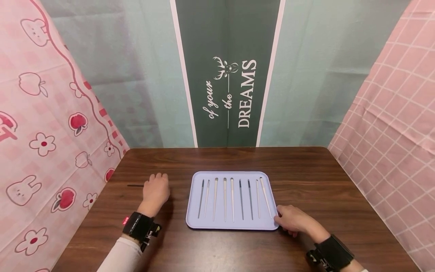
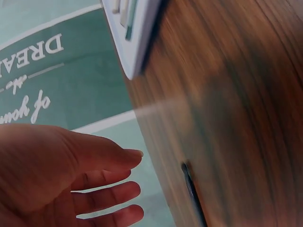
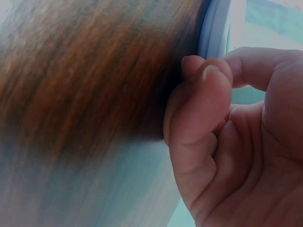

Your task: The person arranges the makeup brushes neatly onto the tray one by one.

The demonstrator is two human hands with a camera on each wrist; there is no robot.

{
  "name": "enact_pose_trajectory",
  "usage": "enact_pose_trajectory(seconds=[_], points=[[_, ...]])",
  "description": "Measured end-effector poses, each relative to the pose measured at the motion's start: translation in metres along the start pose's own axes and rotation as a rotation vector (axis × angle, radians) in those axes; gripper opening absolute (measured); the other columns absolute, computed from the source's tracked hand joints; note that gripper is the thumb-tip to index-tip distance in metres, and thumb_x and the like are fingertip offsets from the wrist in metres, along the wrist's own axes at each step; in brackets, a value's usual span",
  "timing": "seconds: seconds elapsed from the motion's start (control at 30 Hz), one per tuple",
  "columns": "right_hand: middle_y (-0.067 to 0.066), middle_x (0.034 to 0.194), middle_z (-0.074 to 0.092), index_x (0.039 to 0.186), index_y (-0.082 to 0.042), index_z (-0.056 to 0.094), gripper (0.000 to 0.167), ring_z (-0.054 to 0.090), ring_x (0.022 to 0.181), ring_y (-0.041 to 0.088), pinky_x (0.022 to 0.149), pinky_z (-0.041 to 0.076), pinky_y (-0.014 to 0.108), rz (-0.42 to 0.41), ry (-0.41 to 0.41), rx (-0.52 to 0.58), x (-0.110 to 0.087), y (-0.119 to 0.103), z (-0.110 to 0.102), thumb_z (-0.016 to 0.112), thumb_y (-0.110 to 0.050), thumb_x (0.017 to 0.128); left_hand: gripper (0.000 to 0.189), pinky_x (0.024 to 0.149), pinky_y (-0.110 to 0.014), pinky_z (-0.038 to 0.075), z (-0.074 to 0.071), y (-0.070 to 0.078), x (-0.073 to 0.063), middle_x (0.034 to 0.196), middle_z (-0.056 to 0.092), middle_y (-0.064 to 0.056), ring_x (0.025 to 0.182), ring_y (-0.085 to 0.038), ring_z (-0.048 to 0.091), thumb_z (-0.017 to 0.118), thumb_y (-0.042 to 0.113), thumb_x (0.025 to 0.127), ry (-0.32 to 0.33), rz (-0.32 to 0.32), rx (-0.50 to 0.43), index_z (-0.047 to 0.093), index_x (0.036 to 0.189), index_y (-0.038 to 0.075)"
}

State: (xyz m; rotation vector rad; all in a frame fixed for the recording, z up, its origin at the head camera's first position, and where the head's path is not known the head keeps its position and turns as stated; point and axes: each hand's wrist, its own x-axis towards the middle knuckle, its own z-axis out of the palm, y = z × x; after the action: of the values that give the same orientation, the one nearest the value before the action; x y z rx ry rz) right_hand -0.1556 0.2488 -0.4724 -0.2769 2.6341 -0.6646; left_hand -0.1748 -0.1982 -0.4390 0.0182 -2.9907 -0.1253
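A pale lilac tray [image 1: 231, 227] lies on the table, bearing several slim brushes [image 1: 225, 200] in a row, some with light handles and some dark. With thumb and curled fingers, my right hand [image 1: 293, 219] grips the tray's near right edge; the right wrist view shows the tray rim [image 3: 214, 28] at the fingertips. Left of the tray, my left hand [image 1: 156, 190] is above the table beside a thin dark brush [image 1: 135, 185]. In the left wrist view its fingers [image 2: 111, 196] are loosely bent, holding nothing, apart from the dark brush [image 2: 191, 189].
Brown wood-grain table [image 1: 217, 249] lies under everything. A green curtain [image 1: 227, 45] with printed words hangs behind its far edge. Pink patterned cloths stand along the left [image 1: 44, 143] and right [image 1: 391, 132] sides.
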Motion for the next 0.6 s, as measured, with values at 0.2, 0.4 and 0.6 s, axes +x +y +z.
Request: enact_pose_trajectory(seconds=[0.2, 0.4, 0.6], points=[[0.005, 0.06, 0.055, 0.079, -0.01, 0.052, 0.018, 0.055, 0.046, 0.017, 0.041, 0.049, 0.031, 0.004, -0.012, -0.001, 0.001, 0.0, 0.0, 0.061, -0.014, 0.094, 0.014, 0.08, -0.059, 0.048, -0.002, -0.023, -0.003, 0.101, 0.059, -0.023, 0.102, -0.045, 0.053, 0.056, -0.003, 0.094, -0.053, -0.032, 0.005, 0.061, 0.107, -0.008], [0.005, 0.06, 0.055, 0.078, -0.01, 0.052, 0.018, 0.055, 0.045, 0.017, 0.04, 0.048, 0.031, -0.001, -0.011, -0.003, 0.001, 0.0, 0.0, 0.061, -0.014, 0.093, 0.017, 0.082, -0.064, 0.047, -0.002, -0.043, -0.005, 0.103, 0.057, -0.028, 0.105, -0.049, 0.053, 0.051, -0.006, 0.094, -0.054, -0.053, -0.013, 0.06, 0.108, -0.01], [0.005, 0.06, 0.055, 0.078, -0.01, 0.051, 0.017, 0.055, 0.045, 0.017, 0.04, 0.048, 0.031, -0.001, -0.005, 0.0, 0.001, 0.001, 0.001, 0.06, -0.014, 0.092, 0.02, 0.081, -0.065, 0.046, 0.001, -0.059, -0.007, 0.105, 0.058, -0.03, 0.105, -0.05, 0.053, 0.052, -0.005, 0.094, -0.047, -0.04, -0.024, 0.06, 0.111, -0.012]])
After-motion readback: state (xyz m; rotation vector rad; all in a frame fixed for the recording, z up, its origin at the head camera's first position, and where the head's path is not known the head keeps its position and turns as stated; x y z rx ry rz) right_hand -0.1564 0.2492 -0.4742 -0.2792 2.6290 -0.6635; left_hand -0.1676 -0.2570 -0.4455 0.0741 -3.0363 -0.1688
